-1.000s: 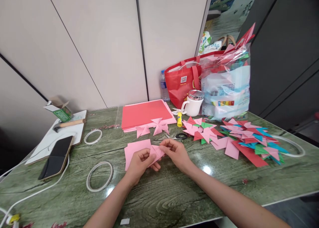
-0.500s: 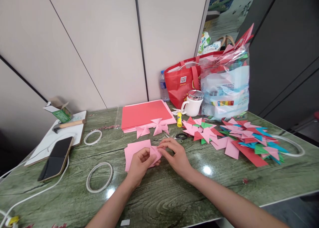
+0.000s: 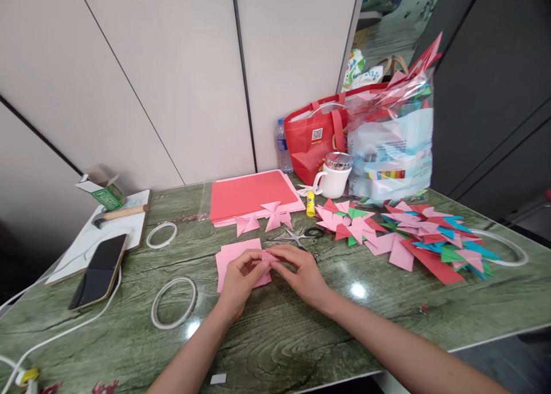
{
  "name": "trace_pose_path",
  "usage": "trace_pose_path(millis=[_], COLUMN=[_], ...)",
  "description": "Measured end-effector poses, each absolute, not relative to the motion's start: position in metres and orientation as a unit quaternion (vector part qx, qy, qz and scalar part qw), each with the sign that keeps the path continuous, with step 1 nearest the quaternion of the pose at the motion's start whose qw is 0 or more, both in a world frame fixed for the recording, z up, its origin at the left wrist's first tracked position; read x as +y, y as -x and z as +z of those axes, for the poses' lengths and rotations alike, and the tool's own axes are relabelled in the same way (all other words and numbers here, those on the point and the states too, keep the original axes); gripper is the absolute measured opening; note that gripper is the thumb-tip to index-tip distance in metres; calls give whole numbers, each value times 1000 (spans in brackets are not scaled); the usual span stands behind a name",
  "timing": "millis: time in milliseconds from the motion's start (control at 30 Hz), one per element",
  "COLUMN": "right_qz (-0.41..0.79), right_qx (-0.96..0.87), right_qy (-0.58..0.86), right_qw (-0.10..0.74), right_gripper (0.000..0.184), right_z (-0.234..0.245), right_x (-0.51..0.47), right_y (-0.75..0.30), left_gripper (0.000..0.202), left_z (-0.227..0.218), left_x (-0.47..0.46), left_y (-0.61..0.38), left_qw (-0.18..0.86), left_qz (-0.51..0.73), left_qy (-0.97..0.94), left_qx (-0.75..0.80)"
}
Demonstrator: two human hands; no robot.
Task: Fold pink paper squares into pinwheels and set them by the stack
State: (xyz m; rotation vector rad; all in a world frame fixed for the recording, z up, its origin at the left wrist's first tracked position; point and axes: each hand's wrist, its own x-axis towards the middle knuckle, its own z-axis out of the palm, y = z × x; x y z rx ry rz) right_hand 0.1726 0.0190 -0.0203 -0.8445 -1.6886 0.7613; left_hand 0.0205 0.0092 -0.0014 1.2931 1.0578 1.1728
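Between my two hands is a small folded piece of pink paper (image 3: 269,257), pinched from both sides. My left hand (image 3: 241,276) is closed on its left edge, thumb toward me. On the other side, my right hand (image 3: 299,270) grips it with thumb and fingers, covering part of the folds. Under and behind my left hand lie pink paper squares (image 3: 230,256). Just beyond my right hand rest open scissors (image 3: 297,237) with black handles, partly hidden by the fingers. Folded pink paper pieces (image 3: 273,215) lie at the front edge of a stack of red and pink sheets (image 3: 249,194).
To the right are piles of folded colored paper (image 3: 353,225). A yellow glue stick (image 3: 310,203), white mug (image 3: 334,179), red bag (image 3: 314,141) and water bottle (image 3: 282,147) stand behind. Tape rolls (image 3: 173,303), a phone (image 3: 99,270) and a hammer (image 3: 123,213) lie left.
My right hand has closed in against the pink paper, and both hands now pinch it together, with its flap folded smaller. More of the scissors shows.
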Motion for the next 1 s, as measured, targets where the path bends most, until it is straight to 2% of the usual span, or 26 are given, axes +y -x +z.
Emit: trace_pose_path(millis=[167,300,367,533,733,1000], right_qz=[310,322,357,479,596,622], right_qx=[-711,-707,-690,-602,-468,-420], right_qy=[365,381,390,396,379,370], right_qw=[515,502,495,502,530,547], right_gripper=[18,15,12,14,23,26], right_z=[-16,-13,-13,-16,-17,-14], right_x=[18,14,13,17,26,26], right_y=[-172,-170,-169,-168,-171,-172], left_gripper=[34,17,15,17,30,26], left_z=[-2,2,3,1,-1,1], left_x=[10,9,9,8,7,2], left_y=[-21,-21,-21,-20,-23,-29], left_qw=[421,453,471,538,627,569], left_qz=[532,484,486,495,445,428], left_qy=[-569,-579,-559,-504,-467,-519], left_qx=[464,476,479,461,436,474])
